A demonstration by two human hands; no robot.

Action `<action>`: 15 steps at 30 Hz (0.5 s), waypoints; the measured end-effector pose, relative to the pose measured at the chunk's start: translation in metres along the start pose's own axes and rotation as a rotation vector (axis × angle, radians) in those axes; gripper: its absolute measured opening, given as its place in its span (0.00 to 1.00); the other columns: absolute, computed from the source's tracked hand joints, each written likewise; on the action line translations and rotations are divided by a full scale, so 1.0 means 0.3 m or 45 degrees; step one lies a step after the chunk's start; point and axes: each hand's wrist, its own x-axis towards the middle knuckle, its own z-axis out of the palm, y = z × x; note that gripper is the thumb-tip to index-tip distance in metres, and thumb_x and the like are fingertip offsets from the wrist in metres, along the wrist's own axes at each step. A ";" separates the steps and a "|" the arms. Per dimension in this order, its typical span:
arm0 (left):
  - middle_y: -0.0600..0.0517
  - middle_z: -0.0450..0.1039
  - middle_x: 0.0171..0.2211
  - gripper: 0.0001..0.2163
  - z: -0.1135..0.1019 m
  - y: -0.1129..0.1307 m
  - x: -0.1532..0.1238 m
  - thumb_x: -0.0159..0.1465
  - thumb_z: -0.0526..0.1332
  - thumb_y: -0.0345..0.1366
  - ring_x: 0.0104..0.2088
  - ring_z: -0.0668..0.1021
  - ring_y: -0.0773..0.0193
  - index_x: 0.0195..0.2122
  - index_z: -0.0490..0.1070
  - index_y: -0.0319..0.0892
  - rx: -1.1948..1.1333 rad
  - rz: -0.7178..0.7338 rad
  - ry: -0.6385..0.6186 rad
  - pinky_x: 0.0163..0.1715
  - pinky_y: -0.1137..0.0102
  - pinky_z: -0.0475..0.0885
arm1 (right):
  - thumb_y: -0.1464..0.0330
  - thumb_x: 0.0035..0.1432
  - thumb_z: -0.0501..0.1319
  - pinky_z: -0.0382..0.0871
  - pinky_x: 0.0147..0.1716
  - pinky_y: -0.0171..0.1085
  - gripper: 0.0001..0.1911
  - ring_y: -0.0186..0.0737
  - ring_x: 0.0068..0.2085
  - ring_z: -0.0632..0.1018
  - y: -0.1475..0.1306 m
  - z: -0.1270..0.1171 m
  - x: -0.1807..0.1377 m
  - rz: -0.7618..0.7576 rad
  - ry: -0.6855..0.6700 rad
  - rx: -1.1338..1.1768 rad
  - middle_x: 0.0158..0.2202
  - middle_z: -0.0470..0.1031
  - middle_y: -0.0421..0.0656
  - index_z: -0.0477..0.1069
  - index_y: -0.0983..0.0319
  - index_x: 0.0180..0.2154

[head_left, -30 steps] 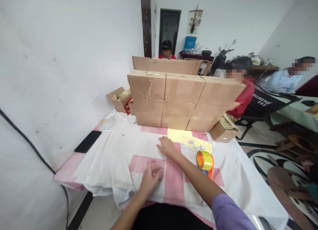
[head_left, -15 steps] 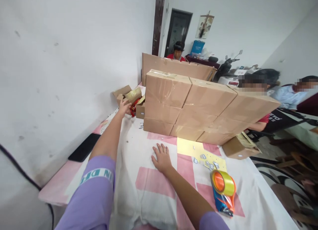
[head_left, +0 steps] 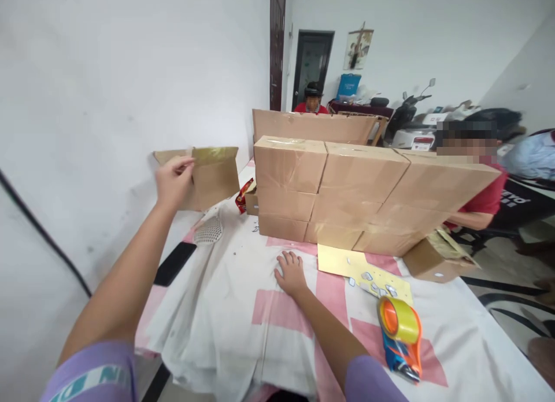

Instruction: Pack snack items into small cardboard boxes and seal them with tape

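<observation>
The small cardboard box [head_left: 212,176] hangs in the air left of the stacked cartons [head_left: 347,194], pinched at its edge by the left hand [head_left: 173,179]; a firmer grip underneath would steady it (flaps look loose). The right hand [head_left: 291,273] lies flat and empty on the tablecloth [head_left: 225,321].

left hand [head_left: 174,181] has lifted small carton [head_left: 211,176] off table, seemingly flattened

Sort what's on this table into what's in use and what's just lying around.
In use: small open brown cardboard box lifted in left hand; right hand flat on pink-and-white cloth.

Lying about: orange-and-blue tape dispenser, yellow paper sheet, black phone, stacked sealed brown cartons.
</observation>
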 end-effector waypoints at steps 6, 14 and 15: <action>0.54 0.77 0.37 0.26 -0.248 0.197 -0.317 0.66 0.59 0.50 0.39 0.78 0.68 0.54 0.71 0.32 -0.054 -0.002 0.205 0.45 0.66 0.71 | 0.63 0.63 0.54 0.61 0.63 0.52 0.21 0.52 0.60 0.73 0.008 -0.064 -0.063 0.041 0.154 0.403 0.56 0.74 0.55 0.71 0.64 0.54; 0.48 0.83 0.34 0.14 -0.073 0.310 -0.855 0.58 0.67 0.48 0.34 0.82 0.58 0.36 0.80 0.42 -0.315 -0.215 0.101 0.33 0.67 0.78 | 0.48 0.66 0.50 0.74 0.51 0.50 0.28 0.52 0.56 0.78 0.016 -0.309 -0.341 0.093 0.236 1.095 0.58 0.75 0.51 0.69 0.56 0.58; 0.49 0.83 0.33 0.13 -0.037 0.323 -0.915 0.58 0.68 0.47 0.33 0.83 0.58 0.33 0.80 0.42 -0.354 -0.175 0.094 0.31 0.67 0.78 | 0.48 0.66 0.52 0.73 0.53 0.52 0.28 0.52 0.58 0.76 0.015 -0.356 -0.374 0.116 0.211 1.230 0.59 0.74 0.50 0.69 0.55 0.58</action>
